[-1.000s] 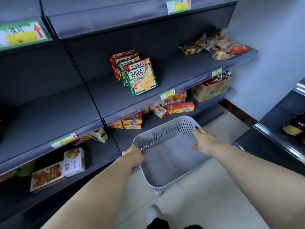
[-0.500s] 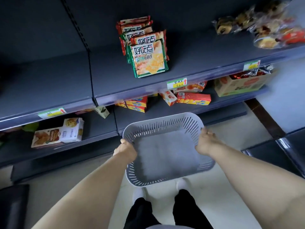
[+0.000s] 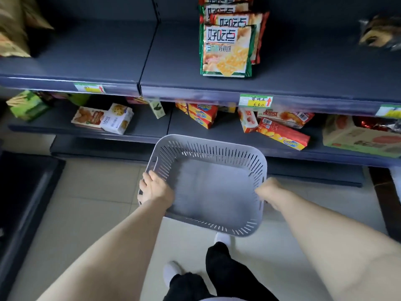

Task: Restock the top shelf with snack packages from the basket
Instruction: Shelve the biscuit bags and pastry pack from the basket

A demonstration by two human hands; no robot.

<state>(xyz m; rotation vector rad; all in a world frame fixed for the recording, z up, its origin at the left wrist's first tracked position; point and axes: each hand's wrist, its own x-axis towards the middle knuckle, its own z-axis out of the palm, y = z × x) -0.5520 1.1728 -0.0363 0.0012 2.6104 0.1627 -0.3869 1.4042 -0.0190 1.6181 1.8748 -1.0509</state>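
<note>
Both arms (image 3: 121, 242) are bare up to the frame's edge, the trousers (image 3: 225, 270) are black, and the shoes (image 3: 222, 238) are white.

Open deck on the dark grey metal shelf (image 3: 86, 55) lies either side of the row of green-edged biscuit packets (image 3: 226, 48) at mid-shelf. A tan crinkled bag (image 3: 13, 29) bounds its left end and a clear-wrapped pastry pack (image 3: 379, 33) its right. The grey slotted plastic basket (image 3: 208, 142) hangs below the shelf lip.

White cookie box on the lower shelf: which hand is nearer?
Left. The left hand grips the basket rim below the white cookie box; the right hand grips the opposite rim, farther right.
</note>
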